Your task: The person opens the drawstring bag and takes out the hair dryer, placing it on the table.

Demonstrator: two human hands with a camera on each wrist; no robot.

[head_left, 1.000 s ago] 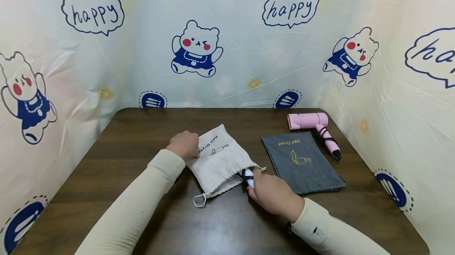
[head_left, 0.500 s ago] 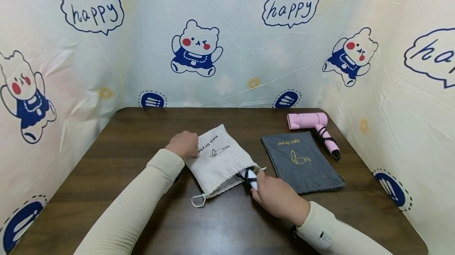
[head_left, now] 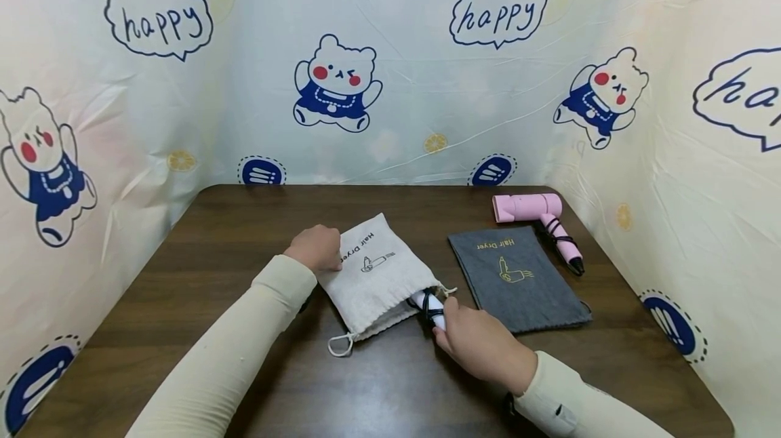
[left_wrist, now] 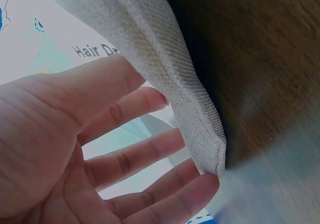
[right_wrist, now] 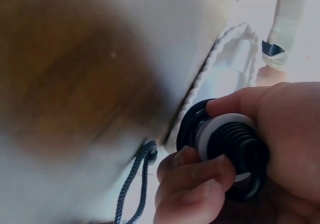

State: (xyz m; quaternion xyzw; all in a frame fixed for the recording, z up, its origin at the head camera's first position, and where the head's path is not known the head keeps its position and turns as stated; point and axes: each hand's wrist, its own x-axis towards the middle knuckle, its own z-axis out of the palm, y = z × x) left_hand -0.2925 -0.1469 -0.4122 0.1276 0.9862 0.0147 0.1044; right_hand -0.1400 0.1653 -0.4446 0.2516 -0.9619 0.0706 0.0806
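A pale drawstring bag (head_left: 378,289) printed "Hair Dryer" lies at mid-table, its mouth gaping toward the near right. My left hand (head_left: 314,248) holds the bag's far-left edge; in the left wrist view the thumb lies over the cloth (left_wrist: 155,58) and the fingers reach under its hem. At the mouth, my right hand (head_left: 488,343) grips the white handle (head_left: 436,316) of a hair dryer, with black cord wound round it. The rest of this dryer is hidden inside the bag. The right wrist view shows the handle's black ribbed cord end (right_wrist: 235,141) between thumb and fingers.
A flat dark grey bag (head_left: 518,289), also printed "Hair Dryer", lies right of the pale one. Behind it, near the table's back right corner, is a pink hair dryer (head_left: 527,207) with its cord wrapped. Printed cloth (head_left: 403,85) surrounds the brown table (head_left: 244,221).
My right hand has moved a little to the right and nearer, and more of the white handle shows outside the bag. The left hand and the bag have stayed nearly still.
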